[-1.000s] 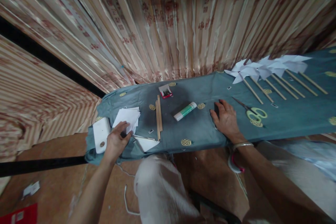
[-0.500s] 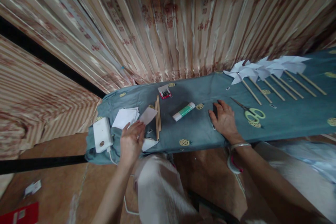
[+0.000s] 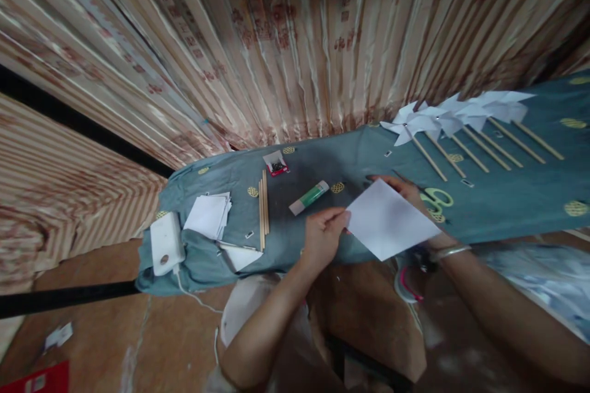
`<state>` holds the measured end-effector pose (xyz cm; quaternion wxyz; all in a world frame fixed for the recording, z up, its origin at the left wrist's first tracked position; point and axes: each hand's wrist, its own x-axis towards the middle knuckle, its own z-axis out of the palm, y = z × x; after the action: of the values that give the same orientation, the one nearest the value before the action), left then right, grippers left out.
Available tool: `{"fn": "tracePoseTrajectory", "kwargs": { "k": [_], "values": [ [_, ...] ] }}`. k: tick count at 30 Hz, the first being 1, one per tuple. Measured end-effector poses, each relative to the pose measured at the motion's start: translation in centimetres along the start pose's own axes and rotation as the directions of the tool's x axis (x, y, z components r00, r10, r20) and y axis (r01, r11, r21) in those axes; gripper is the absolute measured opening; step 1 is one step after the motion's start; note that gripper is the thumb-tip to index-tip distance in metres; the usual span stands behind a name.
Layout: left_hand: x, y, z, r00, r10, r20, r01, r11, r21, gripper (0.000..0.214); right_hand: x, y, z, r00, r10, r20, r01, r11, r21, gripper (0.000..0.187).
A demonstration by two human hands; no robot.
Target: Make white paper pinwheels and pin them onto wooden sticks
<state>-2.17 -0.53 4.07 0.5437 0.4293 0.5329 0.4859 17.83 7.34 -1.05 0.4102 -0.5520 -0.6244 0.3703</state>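
My left hand [image 3: 323, 234] pinches the corner of a white square paper sheet [image 3: 389, 220] and holds it above the front edge of the blue-cloth table [image 3: 507, 202]. My right hand [image 3: 405, 187] lies mostly hidden behind that sheet, only fingertips and wrist with a bangle showing, close to green-handled scissors [image 3: 437, 198]. A green-and-white glue stick [image 3: 308, 196] lies just left of the sheet. A stack of white paper squares [image 3: 208, 215] sits at the table's left.
Wooden sticks [image 3: 262, 209], a small red box of pins [image 3: 276, 164], a white power bank [image 3: 163, 242] with cable, and a row of finished paper pinwheels [image 3: 456, 113] on sticks lie on the table. A curtain hangs behind. My knee is under the table.
My left hand has carried one paper sheet from the stack at the left across to the middle, in front of my right hand. The view shifted slightly.
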Motion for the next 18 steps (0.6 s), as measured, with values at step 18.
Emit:
{"fn": "tracePoseTrajectory", "kwargs": {
  "k": [18],
  "values": [
    [5.3, -3.6, 1.1, 0.995, -0.073, -0.068, 0.076, 0.996, 0.036, 0.027, -0.2, -0.5, -3.6, 0.936, 0.295, 0.192, -0.346, 0.87, 0.351, 0.041]
  ]
}}
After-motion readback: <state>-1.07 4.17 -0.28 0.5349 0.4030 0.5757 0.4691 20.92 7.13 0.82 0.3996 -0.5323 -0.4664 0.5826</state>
